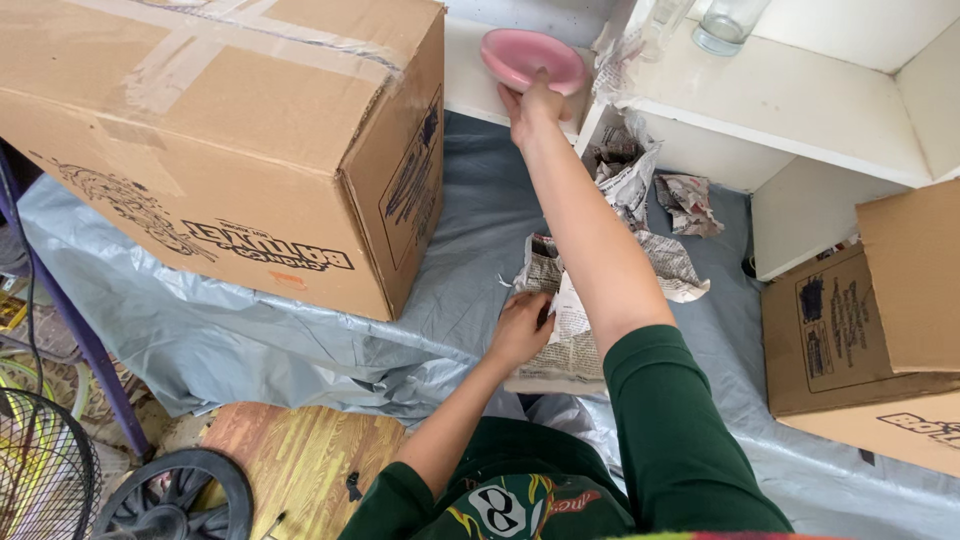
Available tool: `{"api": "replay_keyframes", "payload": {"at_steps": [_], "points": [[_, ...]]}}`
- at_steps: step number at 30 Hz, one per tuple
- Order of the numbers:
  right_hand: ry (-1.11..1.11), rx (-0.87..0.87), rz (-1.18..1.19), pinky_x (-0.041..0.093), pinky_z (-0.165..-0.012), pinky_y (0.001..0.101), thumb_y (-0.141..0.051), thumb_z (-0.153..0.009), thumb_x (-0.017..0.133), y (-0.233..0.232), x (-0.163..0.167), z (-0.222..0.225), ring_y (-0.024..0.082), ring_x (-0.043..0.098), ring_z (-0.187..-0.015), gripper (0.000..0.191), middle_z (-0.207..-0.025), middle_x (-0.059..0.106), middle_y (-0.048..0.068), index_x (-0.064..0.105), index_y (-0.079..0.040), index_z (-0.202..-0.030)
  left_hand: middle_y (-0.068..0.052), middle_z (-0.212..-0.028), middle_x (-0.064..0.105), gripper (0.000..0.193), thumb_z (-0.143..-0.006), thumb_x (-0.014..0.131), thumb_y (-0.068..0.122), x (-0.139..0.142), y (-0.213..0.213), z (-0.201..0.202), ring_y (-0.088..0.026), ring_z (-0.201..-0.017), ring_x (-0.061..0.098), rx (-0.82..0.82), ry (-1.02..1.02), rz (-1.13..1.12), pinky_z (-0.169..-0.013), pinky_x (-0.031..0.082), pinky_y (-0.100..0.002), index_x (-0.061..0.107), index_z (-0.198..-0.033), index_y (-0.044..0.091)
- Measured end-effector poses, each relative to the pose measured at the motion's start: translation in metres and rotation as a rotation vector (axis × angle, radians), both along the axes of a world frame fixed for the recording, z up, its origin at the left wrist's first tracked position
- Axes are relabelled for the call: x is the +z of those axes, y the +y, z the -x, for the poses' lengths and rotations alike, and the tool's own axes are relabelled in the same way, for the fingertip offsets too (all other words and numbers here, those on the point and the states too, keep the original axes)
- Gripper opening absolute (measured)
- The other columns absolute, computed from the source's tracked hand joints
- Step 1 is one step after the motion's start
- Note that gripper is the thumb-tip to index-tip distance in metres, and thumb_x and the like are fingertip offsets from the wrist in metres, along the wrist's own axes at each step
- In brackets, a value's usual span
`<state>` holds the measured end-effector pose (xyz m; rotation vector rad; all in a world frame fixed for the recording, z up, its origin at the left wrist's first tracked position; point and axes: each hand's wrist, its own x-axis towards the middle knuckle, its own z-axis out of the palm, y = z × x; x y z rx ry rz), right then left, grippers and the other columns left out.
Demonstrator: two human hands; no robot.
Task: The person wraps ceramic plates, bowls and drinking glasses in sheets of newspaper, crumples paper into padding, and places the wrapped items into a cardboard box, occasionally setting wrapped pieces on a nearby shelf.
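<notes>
My right hand [533, 108] reaches far forward and grips the near rim of a pink bowl [530, 57], which rests on or just above a white shelf surface [466, 75]. My left hand [520, 328] lies low, close to my body, with its fingers pinching the edge of a crumpled newspaper sheet [568, 335] on the grey plastic sheet [300, 330]. Both sleeves are dark green.
A large taped cardboard box [240, 130] stands at the left. A second open cardboard box [865, 320] is at the right. A white shelf unit [800, 110] holds a clear glass [728, 22]. More crumpled newspaper [640, 180] lies under the shelf. A fan [60, 480] is at bottom left.
</notes>
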<state>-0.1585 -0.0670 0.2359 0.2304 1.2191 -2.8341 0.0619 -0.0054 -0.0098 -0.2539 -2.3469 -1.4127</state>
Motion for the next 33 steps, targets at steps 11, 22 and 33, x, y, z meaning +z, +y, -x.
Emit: {"api": "replay_keyframes", "payload": {"at_steps": [11, 22, 33], "points": [[0.006, 0.048, -0.36, 0.058, -0.097, 0.0509, -0.011, -0.087, 0.055, 0.006, 0.005, 0.02, 0.026, 0.059, -0.096, 0.051, -0.13, 0.054, 0.015, 0.05, -0.009, -0.138, -0.016, -0.087, 0.07, 0.019, -0.092, 0.065, 0.018, 0.0, -0.003, 0.008, -0.036, -0.097, 0.066, -0.027, 0.007, 0.009, -0.104, 0.045, -0.046, 0.065, -0.103, 0.003], [0.12, 0.379, -0.286, 0.049, -0.107, 0.0589, -0.021, -0.086, 0.069, 0.088, -0.019, 0.004, 0.037, 0.041, -0.137, 0.067, -0.151, 0.034, 0.018, 0.04, -0.009, -0.145, -0.019, -0.081, 0.065, 0.017, -0.09, 0.068, 0.015, -0.014, 0.012, 0.012, -0.039, -0.08, 0.064, 0.052, -0.017, -0.078, -0.074, 0.05, -0.047, 0.062, -0.098, 0.002], [0.604, 0.832, -1.606, 0.05, -0.104, 0.0373, -0.042, -0.099, 0.057, 0.285, -0.101, -0.156, 0.024, 0.067, -0.119, 0.048, -0.126, 0.071, 0.012, 0.06, -0.014, -0.138, -0.021, -0.086, 0.069, 0.042, -0.09, 0.063, 0.014, -0.006, 0.028, 0.001, -0.04, -0.071, 0.066, 0.127, -0.133, -0.283, -0.063, 0.051, -0.047, 0.048, -0.128, 0.003]]}}
